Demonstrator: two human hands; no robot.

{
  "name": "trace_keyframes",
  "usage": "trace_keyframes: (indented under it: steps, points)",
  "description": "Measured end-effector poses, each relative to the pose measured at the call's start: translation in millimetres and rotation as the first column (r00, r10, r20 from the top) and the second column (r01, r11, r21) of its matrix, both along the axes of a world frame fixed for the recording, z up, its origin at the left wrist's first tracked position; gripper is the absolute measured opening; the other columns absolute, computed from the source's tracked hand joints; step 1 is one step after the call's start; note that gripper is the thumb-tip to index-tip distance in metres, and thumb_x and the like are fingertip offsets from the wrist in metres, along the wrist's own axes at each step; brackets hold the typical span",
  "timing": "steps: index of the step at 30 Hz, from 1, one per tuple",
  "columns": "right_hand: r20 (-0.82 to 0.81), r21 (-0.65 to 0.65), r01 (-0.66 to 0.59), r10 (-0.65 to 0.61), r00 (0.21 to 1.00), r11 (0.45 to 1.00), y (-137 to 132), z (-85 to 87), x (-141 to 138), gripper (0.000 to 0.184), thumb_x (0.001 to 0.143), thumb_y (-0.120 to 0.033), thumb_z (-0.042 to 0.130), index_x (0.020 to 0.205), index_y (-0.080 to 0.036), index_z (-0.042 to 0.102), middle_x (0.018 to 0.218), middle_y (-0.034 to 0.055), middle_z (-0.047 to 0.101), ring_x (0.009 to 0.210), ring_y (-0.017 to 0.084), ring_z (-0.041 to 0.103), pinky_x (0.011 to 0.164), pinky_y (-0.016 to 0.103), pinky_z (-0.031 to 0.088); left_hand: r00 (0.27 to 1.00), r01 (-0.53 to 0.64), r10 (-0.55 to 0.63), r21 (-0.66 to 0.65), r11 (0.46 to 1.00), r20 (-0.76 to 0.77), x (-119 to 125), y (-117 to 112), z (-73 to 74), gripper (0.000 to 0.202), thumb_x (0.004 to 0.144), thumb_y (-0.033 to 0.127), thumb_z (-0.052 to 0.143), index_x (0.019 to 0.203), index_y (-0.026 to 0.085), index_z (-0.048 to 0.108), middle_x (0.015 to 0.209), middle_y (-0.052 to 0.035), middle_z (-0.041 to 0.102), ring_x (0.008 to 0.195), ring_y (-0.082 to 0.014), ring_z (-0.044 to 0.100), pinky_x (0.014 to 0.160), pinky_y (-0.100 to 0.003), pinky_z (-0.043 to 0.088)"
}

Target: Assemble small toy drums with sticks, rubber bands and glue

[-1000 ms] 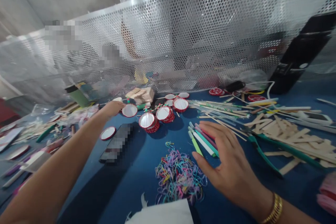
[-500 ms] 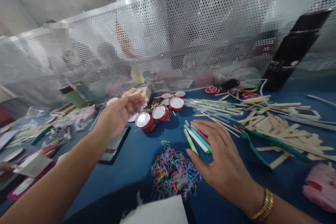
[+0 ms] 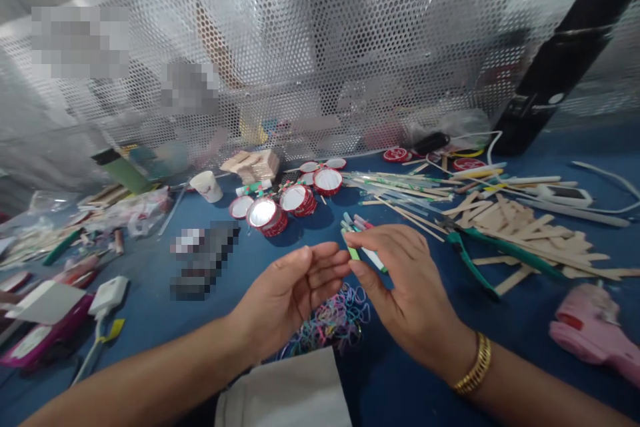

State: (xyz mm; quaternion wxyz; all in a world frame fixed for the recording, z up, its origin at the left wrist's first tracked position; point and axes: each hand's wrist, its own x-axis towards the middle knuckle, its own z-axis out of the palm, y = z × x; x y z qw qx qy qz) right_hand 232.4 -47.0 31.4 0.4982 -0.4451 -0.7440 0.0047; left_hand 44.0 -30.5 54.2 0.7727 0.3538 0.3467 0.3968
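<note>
My left hand (image 3: 293,287) is held palm up with its fingers stretched towards my right hand, and it holds nothing. My right hand (image 3: 405,280) arches over several coloured pens (image 3: 373,257), its thumb and fingertips apart around the near end of the bunch. Whether its fingertips touch the pens I cannot tell. Just below both hands lies a tangled heap of thin coloured loops (image 3: 345,320), partly covered by my left hand. In front of it is a white sheet-like item (image 3: 290,390). A gold bracelet (image 3: 475,363) circles my right wrist.
Red-rimmed round tins (image 3: 267,217) and a white cup (image 3: 206,185) stand farther back. On the right are green-handled pliers (image 3: 480,260), wooden sticks (image 3: 540,237) and a pink tool (image 3: 595,330). A phone (image 3: 205,260) lies left. A perforated metal screen (image 3: 320,60) borders the back.
My left hand has come down and right, from near the tins to beside my right hand. My right hand remains over the pens. The view has shifted slightly.
</note>
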Motion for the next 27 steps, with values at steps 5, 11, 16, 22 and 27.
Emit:
trace_keyframes:
  steps: [5,11,16,22,27]
  points:
    - [-0.022,-0.005,-0.020,0.020,1.000,1.000,-0.8,0.2,1.0,0.020,0.097,-0.029,0.052,0.114,-0.024,0.060,0.108,0.0035,0.069,0.105,0.021,0.060,0.097,0.042,0.042,0.946,-0.031,0.160,0.412,0.911,-0.281,-3.2,3.9,-3.4,0.014,0.076,0.034,0.080,0.082,0.022,0.082,0.086,-0.0078,0.078,0.083,-0.0202,0.071,0.078,-0.032,0.055]
    - [0.015,0.017,-0.019,0.019,1.000,1.000,-3.1,0.5,-0.1,0.022,0.094,-0.031,0.058,0.115,-0.023,0.060,0.107,0.0048,0.069,0.105,0.022,0.060,0.097,0.044,0.044,0.886,0.057,0.273,0.671,0.739,-0.376,-6.2,-2.0,4.3,0.010,0.071,0.022,0.083,0.080,0.027,0.082,0.082,-0.0051,0.078,0.077,-0.0193,0.069,0.074,-0.031,0.055]
    - [0.050,0.058,-0.034,0.031,0.998,0.998,-4.8,1.0,-0.8,0.023,0.092,-0.030,0.059,0.114,-0.023,0.060,0.106,0.0043,0.070,0.103,0.021,0.063,0.098,0.043,0.045,0.841,0.061,0.338,0.694,0.718,-0.423,-6.9,-7.8,2.8,0.019,0.067,0.028,0.086,0.085,0.025,0.082,0.087,-0.0077,0.076,0.079,-0.0216,0.067,0.076,-0.034,0.054]
    - [0.068,0.075,-0.026,0.021,0.997,0.997,-4.6,2.2,-0.2,0.021,0.093,-0.031,0.057,0.114,-0.025,0.061,0.103,0.0046,0.071,0.099,0.023,0.065,0.097,0.045,0.047,0.779,0.070,0.453,0.778,0.624,-0.433,-10.3,-6.1,1.7,0.010,0.068,0.023,0.085,0.076,0.024,0.079,0.079,-0.0063,0.073,0.080,-0.0212,0.065,0.080,-0.034,0.052]
    - [0.069,0.079,-0.043,0.037,0.997,0.996,-2.9,1.8,-0.3,0.020,0.092,-0.028,0.059,0.111,-0.022,0.061,0.104,0.0049,0.070,0.100,0.021,0.064,0.099,0.044,0.046,0.830,0.071,0.382,0.757,0.650,-0.406,-9.0,-4.8,-0.7,0.016,0.073,0.023,0.082,0.063,0.021,0.070,0.068,-0.0039,0.070,0.068,-0.0168,0.064,0.066,-0.030,0.050]
